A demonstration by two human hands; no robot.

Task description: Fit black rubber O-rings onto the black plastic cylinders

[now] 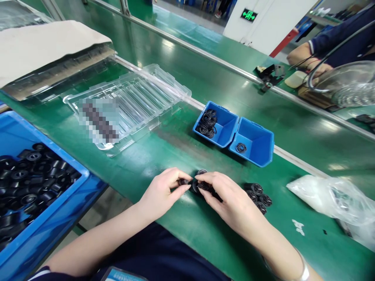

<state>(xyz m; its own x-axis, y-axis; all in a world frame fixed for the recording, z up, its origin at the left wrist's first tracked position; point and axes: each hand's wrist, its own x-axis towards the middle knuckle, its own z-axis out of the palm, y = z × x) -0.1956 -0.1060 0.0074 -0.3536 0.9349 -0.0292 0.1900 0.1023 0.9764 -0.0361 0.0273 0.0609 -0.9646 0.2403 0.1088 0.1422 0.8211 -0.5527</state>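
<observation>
Both hands, left hand [162, 191] and right hand [224, 197], pinch small round black rubber parts [195, 182]; ribbed.

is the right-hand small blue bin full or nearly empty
Nearly empty: the right small blue bin holds just one black ring on its floor, while the left bin has a pile.

Black rubber rings [207, 122] fill blue bins [252, 154] on the green table [181, 226], beside a clear tray [146, 89].
</observation>
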